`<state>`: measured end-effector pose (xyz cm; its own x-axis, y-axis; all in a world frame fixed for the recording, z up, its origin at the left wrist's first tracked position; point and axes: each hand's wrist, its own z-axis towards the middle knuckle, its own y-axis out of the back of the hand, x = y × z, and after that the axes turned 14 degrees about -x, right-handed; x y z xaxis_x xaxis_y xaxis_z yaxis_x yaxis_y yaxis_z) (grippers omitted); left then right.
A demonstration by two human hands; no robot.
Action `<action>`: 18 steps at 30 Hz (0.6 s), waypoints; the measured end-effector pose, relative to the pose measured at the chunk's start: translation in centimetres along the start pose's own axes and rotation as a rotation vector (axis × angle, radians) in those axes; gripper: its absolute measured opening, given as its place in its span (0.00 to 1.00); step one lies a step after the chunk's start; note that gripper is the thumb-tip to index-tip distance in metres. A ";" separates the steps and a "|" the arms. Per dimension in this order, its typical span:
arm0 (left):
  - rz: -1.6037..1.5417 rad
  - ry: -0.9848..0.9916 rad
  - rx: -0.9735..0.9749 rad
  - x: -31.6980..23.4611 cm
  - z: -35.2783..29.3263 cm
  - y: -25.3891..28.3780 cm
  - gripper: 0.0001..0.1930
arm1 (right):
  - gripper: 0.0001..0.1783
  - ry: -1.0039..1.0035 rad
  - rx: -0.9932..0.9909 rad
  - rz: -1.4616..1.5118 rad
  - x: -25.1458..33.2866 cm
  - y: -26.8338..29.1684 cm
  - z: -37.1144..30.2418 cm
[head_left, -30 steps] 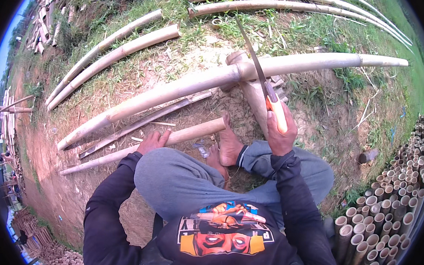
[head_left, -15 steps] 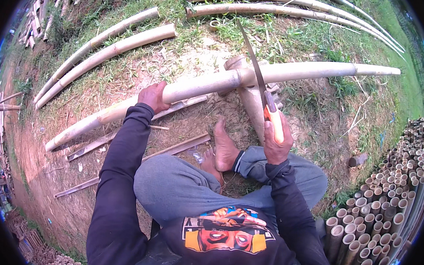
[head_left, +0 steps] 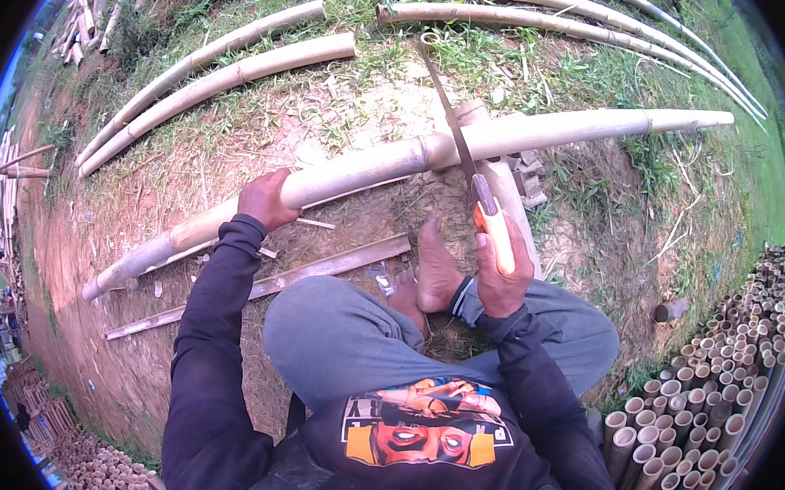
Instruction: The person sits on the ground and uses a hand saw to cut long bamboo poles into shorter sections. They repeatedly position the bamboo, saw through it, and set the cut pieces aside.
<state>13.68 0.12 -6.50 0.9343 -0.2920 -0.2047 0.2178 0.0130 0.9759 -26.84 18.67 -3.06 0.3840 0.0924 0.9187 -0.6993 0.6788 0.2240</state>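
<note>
A long pale bamboo pole (head_left: 352, 172) lies slantwise before me, its left end low near the ground and its thin end far to the right. My left hand (head_left: 268, 200) is closed round it, left of its middle. In my right hand (head_left: 504, 268) is a handsaw (head_left: 452, 123), gripped by its orange handle. The blade points away from me and crosses the pole just right of a dark joint ring. Whether the teeth have cut in cannot be told. Under that spot the pole rests on a thick bamboo support (head_left: 514, 203).
My bare feet (head_left: 439, 266) are close below the pole, by the support. A split bamboo strip (head_left: 337, 267) lies on the dirt to the left. Longer poles (head_left: 232, 73) curve across the grass beyond. Upright cut bamboo tubes (head_left: 669, 424) are packed at the lower right.
The pole has shifted left and toward me, my left hand with it. The saw has also come slightly left and nearer, still across the pole. The view has shifted a little.
</note>
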 end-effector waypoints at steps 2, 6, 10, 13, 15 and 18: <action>0.025 0.028 0.033 -0.3 -0.8 -0.7 0.36 | 0.27 0.007 -0.014 0.018 0.3 -0.1 0.2; 0.029 0.052 0.047 -0.5 -1.7 -1.4 0.39 | 0.27 0.017 0.022 -0.030 1.3 0.1 0.7; 0.189 -0.050 0.007 -2.2 -1.3 -1.5 0.43 | 0.26 -0.015 0.040 -0.033 2.1 -0.1 1.2; 0.103 -0.214 -0.146 -5.0 -0.2 -2.1 0.45 | 0.26 -0.098 0.062 -0.010 1.9 -0.6 1.6; 0.075 0.004 0.080 -6.2 0.9 -2.2 0.43 | 0.25 -0.078 0.069 -0.036 2.0 -0.1 1.3; 0.114 0.076 0.136 -6.7 1.8 -2.1 0.39 | 0.25 -0.063 0.122 -0.104 3.0 2.9 -0.6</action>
<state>6.44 0.33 -7.07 0.9704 -0.2230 -0.0927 0.0744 -0.0889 0.9933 -27.34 21.34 0.15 0.4220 -0.0225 0.9063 -0.7275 0.5882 0.3533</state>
